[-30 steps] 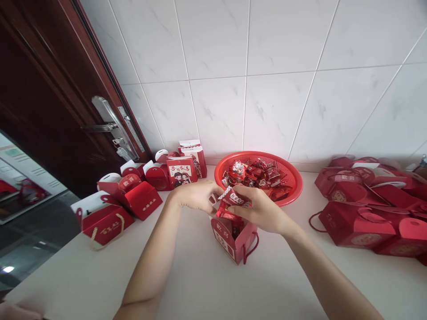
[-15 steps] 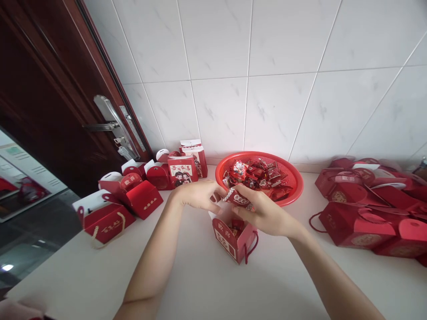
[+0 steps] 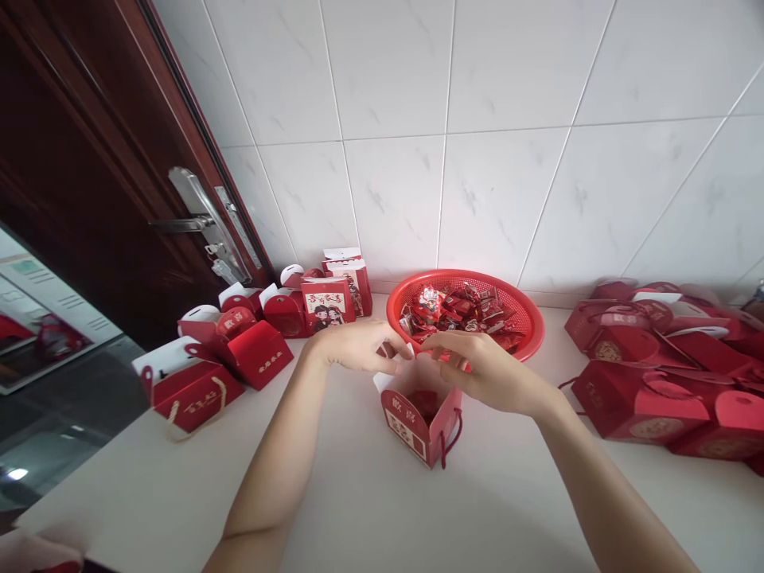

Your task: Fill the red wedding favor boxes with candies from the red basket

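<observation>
A small red gift box [image 3: 406, 438] with gold lettering, white inner flaps and a dark red cord handle stands upright on the white table, its top unfolded. Wrapped red sweets [image 3: 425, 402] lie inside, partly in shadow. My left hand [image 3: 358, 348] grips the back left edge of the box, thumb and fingers bent round the flap. Over the back right edge hovers my right hand [image 3: 486, 370], its fingers curved and apart with nothing seen between them. Just behind the hands sits a red plastic basket [image 3: 534, 322] of wrapped sweets [image 3: 462, 306].
At the left stand several red gift boxes [image 3: 259, 354] and upright printed boxes [image 3: 328, 302]. More red boxes [image 3: 645, 406] are piled at the right. A tiled wall [image 3: 394, 207] rises behind the table [image 3: 352, 509], and a dark door [image 3: 119, 151] with a metal handle is at the left.
The red packet that was in my right hand above the box has left it, and the fingers have parted. My left hand keeps its place at the box edge.
</observation>
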### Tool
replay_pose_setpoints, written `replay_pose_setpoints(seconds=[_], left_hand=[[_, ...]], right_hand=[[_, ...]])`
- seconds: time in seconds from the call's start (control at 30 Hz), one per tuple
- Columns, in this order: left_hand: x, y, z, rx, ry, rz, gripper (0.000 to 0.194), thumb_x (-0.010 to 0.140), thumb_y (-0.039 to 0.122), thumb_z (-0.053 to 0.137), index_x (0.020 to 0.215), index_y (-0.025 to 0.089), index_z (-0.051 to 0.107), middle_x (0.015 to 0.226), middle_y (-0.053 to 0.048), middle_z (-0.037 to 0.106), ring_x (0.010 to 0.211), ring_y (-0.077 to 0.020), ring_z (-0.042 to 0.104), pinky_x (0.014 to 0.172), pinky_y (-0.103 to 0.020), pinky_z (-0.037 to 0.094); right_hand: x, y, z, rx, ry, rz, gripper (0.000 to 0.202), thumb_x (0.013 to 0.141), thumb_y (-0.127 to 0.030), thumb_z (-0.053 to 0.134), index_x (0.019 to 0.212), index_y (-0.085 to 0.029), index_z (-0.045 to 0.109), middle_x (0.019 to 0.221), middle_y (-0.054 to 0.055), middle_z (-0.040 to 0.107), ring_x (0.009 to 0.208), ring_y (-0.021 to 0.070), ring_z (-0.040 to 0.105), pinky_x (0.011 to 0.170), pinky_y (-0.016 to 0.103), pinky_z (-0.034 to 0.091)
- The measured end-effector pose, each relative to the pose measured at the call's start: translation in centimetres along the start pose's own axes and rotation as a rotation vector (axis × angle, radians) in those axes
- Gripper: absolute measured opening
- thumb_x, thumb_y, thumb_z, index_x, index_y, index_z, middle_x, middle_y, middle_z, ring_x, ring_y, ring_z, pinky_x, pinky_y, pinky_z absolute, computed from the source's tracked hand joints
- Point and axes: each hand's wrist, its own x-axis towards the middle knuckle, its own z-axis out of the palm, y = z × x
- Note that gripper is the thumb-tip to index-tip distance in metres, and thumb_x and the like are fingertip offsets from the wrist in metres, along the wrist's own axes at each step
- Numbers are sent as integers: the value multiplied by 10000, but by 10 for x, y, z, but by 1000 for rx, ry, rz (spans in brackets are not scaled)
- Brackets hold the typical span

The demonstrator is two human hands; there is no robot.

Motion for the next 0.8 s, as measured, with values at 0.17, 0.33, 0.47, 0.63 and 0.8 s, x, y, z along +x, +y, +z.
replay_pose_setpoints(seconds=[0.17, 0.33, 0.47, 0.63, 0.8], left_hand=[[-1, -1, 0, -8, 22, -48, 244, 844, 294, 601, 951, 175, 785, 907, -33, 775, 783, -170, 665, 667, -237, 431], [-3, 6, -1, 29, 42, -145, 329, 837, 307, 570, 539, 170, 595, 537, 13, 579, 505, -116, 486, 505, -260, 299], [-6, 14, -1, 33, 33, -217, 281, 804, 267, 568, 542, 169, 592, 568, 5, 626, 509, -113, 502, 495, -246, 316], [-6, 20, 2, 64, -21, -168, 216, 786, 227, 563, 597, 167, 651, 598, 2, 664, 555, -122, 582, 500, -219, 362], [-5, 25, 5, 60, -59, -149, 175, 763, 207, 575, 626, 175, 679, 602, 4, 668, 596, -136, 604, 507, -216, 376]], right_hand=[[-1, 5, -3, -53, 80, -39, 204, 922, -145, 521, 1016, -213, 689, 975, 53, 713, 761, 181, 624, 641, 293, 451], [-3, 6, -9, -97, 125, -37, 155, 920, -145, 540, 909, -208, 682, 876, 37, 676, 728, 171, 587, 650, 295, 443], [-5, 7, -10, -116, 83, -7, 179, 919, -134, 546, 921, -208, 708, 905, 36, 675, 753, 164, 603, 669, 283, 458], [-3, 7, -6, -185, -3, 54, 165, 917, -177, 594, 971, -214, 745, 948, 50, 655, 733, 159, 616, 658, 280, 467], [-2, 6, -6, -270, -18, 111, 160, 895, -154, 630, 986, -215, 746, 947, 52, 640, 743, 171, 607, 655, 285, 462]])
